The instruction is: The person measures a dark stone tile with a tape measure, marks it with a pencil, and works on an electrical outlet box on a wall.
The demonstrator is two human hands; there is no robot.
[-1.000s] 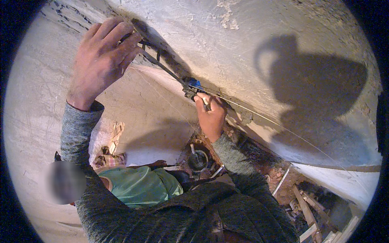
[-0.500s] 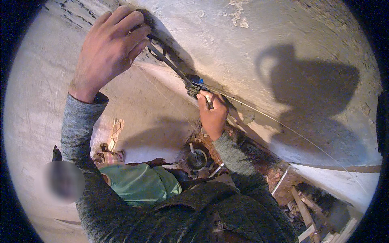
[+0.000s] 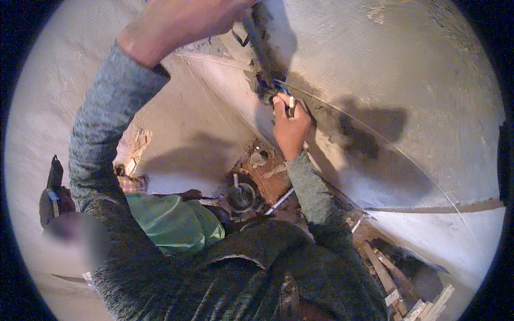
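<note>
My left hand (image 3: 187, 24) reaches up at the top edge, its fingers partly cut off by the frame. From its fingertips a dark, long-shafted tool (image 3: 258, 43) runs down along the wall, blurred and in shadow; its exact kind cannot be told. Just below the tool's lower end, my right hand (image 3: 293, 128) is closed in a pinch on a small white-ended stick (image 3: 292, 102). A blue piece (image 3: 282, 88) shows right above those fingers. A thin pale line (image 3: 369, 128) stretches from there down the wall to the right.
Rough plastered wall (image 3: 428, 69) rises on the right. Below, a person in a green shirt (image 3: 168, 222) is beside a round bucket (image 3: 241, 198), with a small pale cup (image 3: 258, 158) farther off. Wooden boards (image 3: 383, 270) lie at lower right; a white pipe (image 3: 279, 202) crosses the floor.
My left hand has moved up and right, bringing the tool's shaft steeper. My right hand has shifted slightly up and right, still pinching the stick. The person below appears farther left.
</note>
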